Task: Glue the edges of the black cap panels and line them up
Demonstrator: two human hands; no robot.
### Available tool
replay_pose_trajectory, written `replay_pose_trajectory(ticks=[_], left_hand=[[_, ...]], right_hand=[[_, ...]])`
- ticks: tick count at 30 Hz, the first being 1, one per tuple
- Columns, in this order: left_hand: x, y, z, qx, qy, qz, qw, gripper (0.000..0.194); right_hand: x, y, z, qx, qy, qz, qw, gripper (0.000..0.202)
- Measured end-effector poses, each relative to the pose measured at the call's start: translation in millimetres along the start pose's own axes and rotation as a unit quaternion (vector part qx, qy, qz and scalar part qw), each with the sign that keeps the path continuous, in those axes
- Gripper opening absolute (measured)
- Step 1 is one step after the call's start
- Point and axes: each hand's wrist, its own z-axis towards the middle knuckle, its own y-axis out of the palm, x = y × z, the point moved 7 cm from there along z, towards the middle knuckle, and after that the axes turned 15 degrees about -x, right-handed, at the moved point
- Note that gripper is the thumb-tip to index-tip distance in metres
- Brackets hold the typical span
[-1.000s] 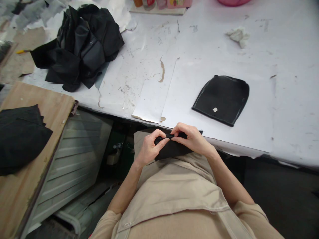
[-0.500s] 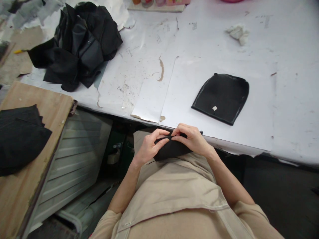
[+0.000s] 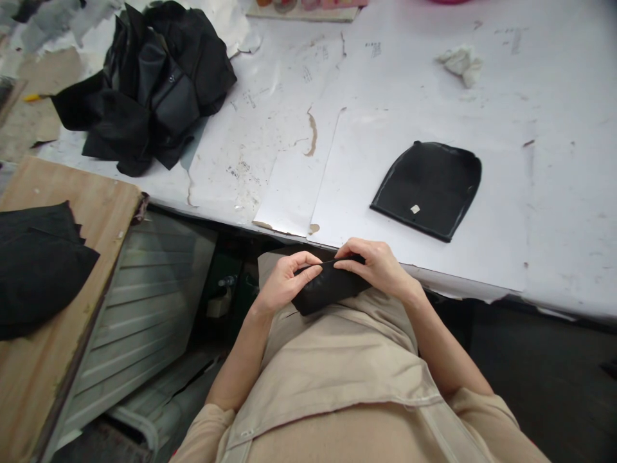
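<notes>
white worktop is stretching behind everything, a wooden board is sitting off the left of its near edge, and a black heap is lying beyond the board's far edge, with dark pieces lying on the board itself. a black panel is lying just in from the worktop's near edge, while a black piece is hanging just off that edge, the left hand and right hand each pinching its upper rim. a white wad is resting well in from the near edge.
</notes>
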Motion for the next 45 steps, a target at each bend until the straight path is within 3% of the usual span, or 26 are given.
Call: replay_pose_trajectory(ticks=[4,11,21,29,35,39,42,45], left_hand=[[-3,-0.8,0,-0.001,-0.011,-0.054,0.999,0.028],[-14,0.5,2,-0.027,-0.049,-0.141,0.988,0.045],[-28,17.8,-5,-0.075,-0.027,-0.183,0.98,0.062],[-33,19.1,-8,-0.041,0.003,-0.214,0.976,0.063],[-36,-4.3,-7,0.025,-0.016,-0.211,0.977,0.061],[-37,-11.8,-6,0.078,-0.002,-0.263,0.962,0.063],[-37,-13.6,-4,0.104,0.029,-0.297,0.949,0.067],[-37,-13.5,-2,0.083,0.051,-0.285,0.954,0.07]], right_hand=[[5,-7,-4,0.004,0.019,-0.038,0.999,0.033],[8,-7,0,0.036,0.033,-0.005,0.999,0.051],[35,-24,-2,0.189,0.103,-0.075,0.974,0.062],[43,-24,8,0.239,0.098,-0.034,0.965,0.064],[68,-25,0,0.286,0.124,0.167,0.935,0.067],[75,-12,-7,0.248,0.146,0.295,0.911,0.068],[68,-2,-9,0.228,0.153,0.282,0.919,0.062],[64,-1,-9,0.269,0.154,0.251,0.917,0.065]])
